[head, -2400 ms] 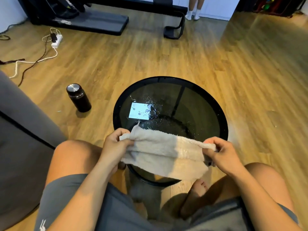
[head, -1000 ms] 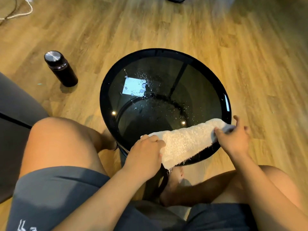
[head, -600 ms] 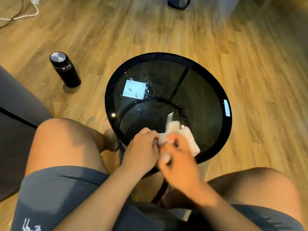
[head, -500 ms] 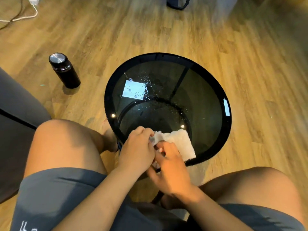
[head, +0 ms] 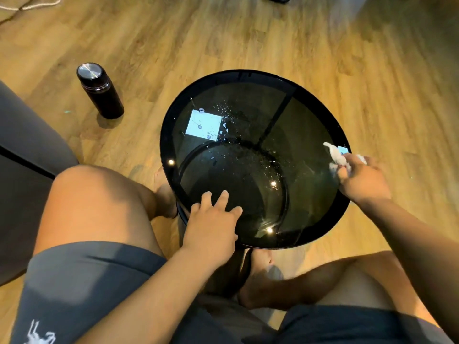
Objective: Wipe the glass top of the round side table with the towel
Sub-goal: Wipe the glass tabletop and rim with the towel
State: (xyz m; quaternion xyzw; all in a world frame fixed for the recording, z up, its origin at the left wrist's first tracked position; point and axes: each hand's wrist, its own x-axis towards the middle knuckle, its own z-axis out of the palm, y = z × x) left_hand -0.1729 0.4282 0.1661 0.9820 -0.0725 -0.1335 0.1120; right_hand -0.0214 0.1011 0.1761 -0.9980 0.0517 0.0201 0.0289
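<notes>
- The right hand (head: 361, 181) is clenched around the bunched white towel (head: 335, 155), pressing it on the glass at the right edge of the table (head: 250, 76).
- The left hand (head: 212, 223) lies flat with fingers spread on the near-left part of the glass, holding nothing.
- Water droplets (head: 238, 115) speckle the far-left and middle of the dark glass, beside a bright square reflection (head: 203, 125).
- A black flask (head: 100, 91) stands upright on the wooden floor (head: 173, 33), well left of the table.
- A grey sofa (head: 22, 145) sits at the left.
</notes>
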